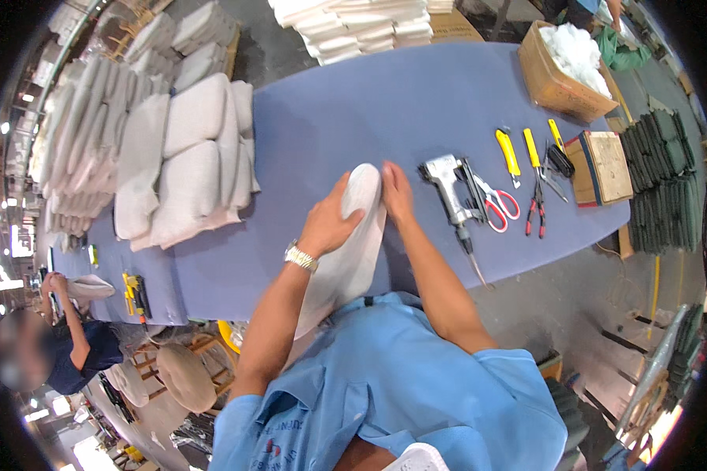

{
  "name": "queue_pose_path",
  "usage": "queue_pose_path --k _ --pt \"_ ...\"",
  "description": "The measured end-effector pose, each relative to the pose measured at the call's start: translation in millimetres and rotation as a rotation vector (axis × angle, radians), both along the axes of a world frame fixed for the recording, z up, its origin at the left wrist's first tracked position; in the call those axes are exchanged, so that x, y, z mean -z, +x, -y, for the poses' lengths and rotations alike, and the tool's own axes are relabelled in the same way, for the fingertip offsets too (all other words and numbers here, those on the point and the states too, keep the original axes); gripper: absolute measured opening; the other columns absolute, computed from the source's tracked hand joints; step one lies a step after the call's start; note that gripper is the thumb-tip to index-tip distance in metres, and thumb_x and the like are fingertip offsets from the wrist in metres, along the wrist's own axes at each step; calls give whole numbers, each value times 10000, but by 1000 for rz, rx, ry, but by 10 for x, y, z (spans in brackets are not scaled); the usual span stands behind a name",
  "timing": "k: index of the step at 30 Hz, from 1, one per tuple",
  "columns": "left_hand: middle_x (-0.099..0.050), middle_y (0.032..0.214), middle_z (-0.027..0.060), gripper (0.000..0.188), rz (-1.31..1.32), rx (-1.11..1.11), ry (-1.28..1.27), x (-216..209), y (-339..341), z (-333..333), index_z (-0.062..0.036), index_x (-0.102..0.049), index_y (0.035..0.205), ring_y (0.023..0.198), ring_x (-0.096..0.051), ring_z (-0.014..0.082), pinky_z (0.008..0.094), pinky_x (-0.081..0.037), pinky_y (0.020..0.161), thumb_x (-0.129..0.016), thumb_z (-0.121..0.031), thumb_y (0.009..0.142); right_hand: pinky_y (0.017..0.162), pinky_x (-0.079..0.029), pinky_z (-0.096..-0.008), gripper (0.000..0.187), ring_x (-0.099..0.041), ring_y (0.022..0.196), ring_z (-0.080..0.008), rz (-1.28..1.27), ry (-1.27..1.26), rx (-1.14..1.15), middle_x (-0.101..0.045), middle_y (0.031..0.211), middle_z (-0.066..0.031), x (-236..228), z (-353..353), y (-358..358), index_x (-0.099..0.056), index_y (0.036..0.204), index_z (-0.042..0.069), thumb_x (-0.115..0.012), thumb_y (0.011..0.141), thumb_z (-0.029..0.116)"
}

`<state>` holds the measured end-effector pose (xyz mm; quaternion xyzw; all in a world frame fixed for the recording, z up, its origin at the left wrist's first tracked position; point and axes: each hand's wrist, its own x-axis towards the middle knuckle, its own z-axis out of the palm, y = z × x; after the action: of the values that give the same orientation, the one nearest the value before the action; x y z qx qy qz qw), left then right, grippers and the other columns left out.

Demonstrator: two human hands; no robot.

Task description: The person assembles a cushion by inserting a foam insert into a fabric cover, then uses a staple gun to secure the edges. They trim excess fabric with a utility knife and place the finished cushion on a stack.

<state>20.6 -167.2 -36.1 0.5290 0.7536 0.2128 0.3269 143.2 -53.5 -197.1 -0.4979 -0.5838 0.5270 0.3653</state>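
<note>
Light-blue cloth shirt fills six o'clock; left hand, thumb spread, grasps a long pale-grey fabric pad; right hand, fingers together, lies along its three-o'clock edge.

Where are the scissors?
In the head view, the scissors lie on the blue table, right of the right hand, between the silver air tool and red-handled pliers.

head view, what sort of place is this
Probably an upholstery workshop: stacked grey cushions, what looks like an air stapler, and a carton of white fluffy fill on the blue table.
</note>
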Motion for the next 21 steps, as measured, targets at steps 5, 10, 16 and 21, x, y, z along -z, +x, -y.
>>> queue_pose_path --k 5,10,16,21 --pt "-571 1454 170 805 287 -167 298 -743 -508 763 7 -407 1538 1315 -575 283 386 -426 1118 -780 -195 854 1061 -447 -372 537 -594 1199 -224 -382 -452 -92 -648 1298 -94 -369 262 189 -608 1373 69 -462 1076 492" --pt "-569 1440 147 845 524 -468 638 -1233 -540 1385 17 -381 1544 1326 -547 237 381 -418 1120 -807 -145 832 1031 -447 -347 620 -593 1135 -169 -673 -244 -485 -657 1237 -94 -1631 206 -123 -609 1350 33 -398 1086 552" --pt "-621 1363 141 787 290 -526 680 -1202 -715 1833 25 -435 1489 1242 -604 244 379 -464 1063 -817 -239 854 937 -506 -334 355 -634 1064 -182 -454 129 -694 -682 1196 -97 -2212 402 -310 -645 1271 14 -664 996 238" --pt "-729 1069 225 549 -278 -375 358 -1735 -767 1961 25 -635 1270 1018 -725 306 381 -538 897 -762 -367 908 935 -517 -358 364 -663 1090 -257 -442 303 -620 -686 1214 -141 -2185 874 -329 -655 1227 14 -750 909 163"
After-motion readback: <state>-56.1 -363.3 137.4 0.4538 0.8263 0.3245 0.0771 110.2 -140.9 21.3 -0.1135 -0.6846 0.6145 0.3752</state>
